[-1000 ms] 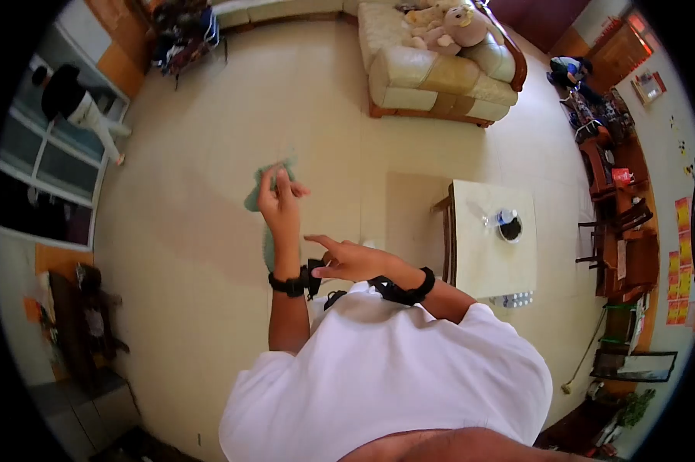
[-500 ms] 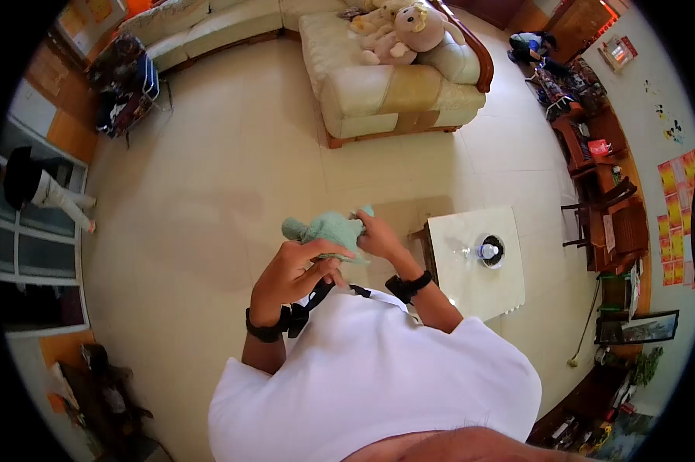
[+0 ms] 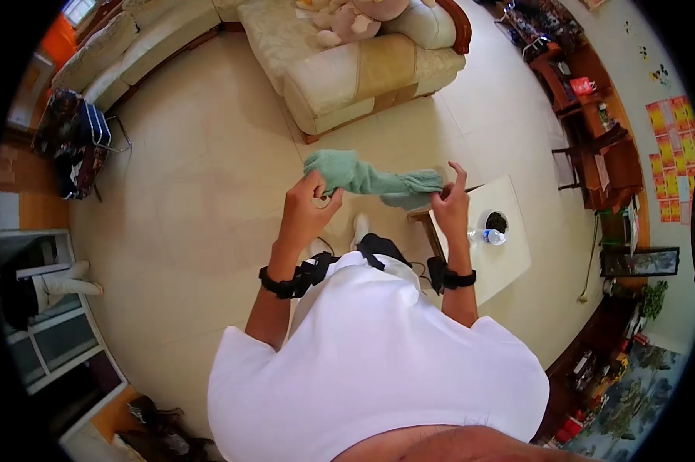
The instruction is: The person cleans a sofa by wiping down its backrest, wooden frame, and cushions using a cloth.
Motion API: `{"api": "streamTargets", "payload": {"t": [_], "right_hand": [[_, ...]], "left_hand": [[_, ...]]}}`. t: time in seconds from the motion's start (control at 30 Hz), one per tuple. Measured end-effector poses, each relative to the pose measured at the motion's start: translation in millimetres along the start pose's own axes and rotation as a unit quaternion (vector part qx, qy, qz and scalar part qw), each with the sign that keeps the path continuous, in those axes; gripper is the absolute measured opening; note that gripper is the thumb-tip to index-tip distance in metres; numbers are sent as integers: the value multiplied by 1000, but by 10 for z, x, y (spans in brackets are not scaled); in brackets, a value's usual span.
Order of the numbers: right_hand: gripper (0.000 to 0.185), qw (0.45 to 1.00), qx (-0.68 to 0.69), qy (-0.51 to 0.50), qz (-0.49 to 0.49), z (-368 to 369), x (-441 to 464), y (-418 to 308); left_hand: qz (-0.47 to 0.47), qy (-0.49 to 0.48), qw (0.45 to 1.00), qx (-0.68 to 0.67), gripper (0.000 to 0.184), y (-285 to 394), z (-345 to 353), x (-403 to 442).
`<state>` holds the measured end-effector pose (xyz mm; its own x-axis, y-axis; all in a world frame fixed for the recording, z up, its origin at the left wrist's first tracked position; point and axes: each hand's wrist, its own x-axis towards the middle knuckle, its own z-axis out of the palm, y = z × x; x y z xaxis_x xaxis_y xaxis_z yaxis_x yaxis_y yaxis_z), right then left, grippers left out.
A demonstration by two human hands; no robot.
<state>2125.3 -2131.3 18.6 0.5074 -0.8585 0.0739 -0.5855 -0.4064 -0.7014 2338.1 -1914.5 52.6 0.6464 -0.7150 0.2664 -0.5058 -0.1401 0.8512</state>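
Both hands (image 3: 310, 204) (image 3: 451, 202) pinch green cloth (image 3: 366, 179) above open floor (image 3: 193, 215); right apparently near table (image 3: 504, 266) edge.

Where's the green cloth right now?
The green cloth is just above the middle of the head view, stretched between the left hand and the right hand, with the sofa beyond it.

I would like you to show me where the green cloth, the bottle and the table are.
Green cloth (image 3: 370, 179): head view, on its narrow middle stretch.
Bottle (image 3: 491, 236): head view, on its body.
Table (image 3: 500, 269): head view, on a bare part of its top.
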Motion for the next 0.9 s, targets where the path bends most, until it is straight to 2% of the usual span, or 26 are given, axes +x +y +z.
{"api": "streamTargets", "payload": {"t": [0.07,0.1,0.13,0.17,0.2,0.27,0.3,0.33,0.37,0.4,0.47,0.53,0.6,0.63,0.7,0.77,0.8,0.9], "right_hand": [[49,999,-34,-20,7,52,345,288],[48,999,-33,-37,-1,60,470,368],[46,998,-31,-55,-9,84,644,436],[38,995,-11,-83,51,57,817,527],[38,995,-5,-83,47,13,985,543],[34,989,-27,-138,-51,-79,1445,601],[32,983,-15,-169,-69,-147,1673,608],[32,985,-2,-161,-60,-177,1906,645],[38,984,30,-126,-122,-210,2148,713],[43,978,55,-89,-181,-267,2320,774],[41,985,96,-38,-139,-411,2720,739],[40,985,137,15,-106,-514,3192,756],[43,996,19,-46,-75,-551,3515,862],[43,997,25,-38,-65,-535,3641,931],[45,980,79,-59,-173,-476,3726,1060],[46,990,34,-69,-114,-483,3978,1155],[46,994,-8,-91,-67,-501,4093,1223],[49,997,-41,-66,-32,-465,4441,1661]], "left_hand": [[-19,30,995,-97,17,-153,229,379],[-16,32,995,-95,17,-199,288,517],[-72,-13,994,-83,8,-241,358,706],[-129,-56,988,-70,12,-284,454,886],[-127,-53,988,-64,12,-376,581,1014],[-82,-31,996,-36,29,-643,875,1394],[-73,-37,996,-25,29,-731,974,1611],[-141,-84,986,-41,31,-775,1057,1817],[-213,-136,966,-54,34,-800,1151,2003],[-213,-155,964,-44,34,-756,1228,2172],[-241,-126,952,-137,36,-648,1464,2628],[-204,-138,956,-162,36,-710,1692,3039],[-179,-152,955,-183,36,-863,1905,3325],[-150,-149,966,-146,37,-931,2056,3523],[-108,-161,975,-112,38,-1012,2343,3774],[-59,-102,977,-179,40,-1020,2702,4072],[-62,-117,974,-182,40,-988,2838,4253],[-51,-99,974,-196,38,-821,3138,4864]]}}
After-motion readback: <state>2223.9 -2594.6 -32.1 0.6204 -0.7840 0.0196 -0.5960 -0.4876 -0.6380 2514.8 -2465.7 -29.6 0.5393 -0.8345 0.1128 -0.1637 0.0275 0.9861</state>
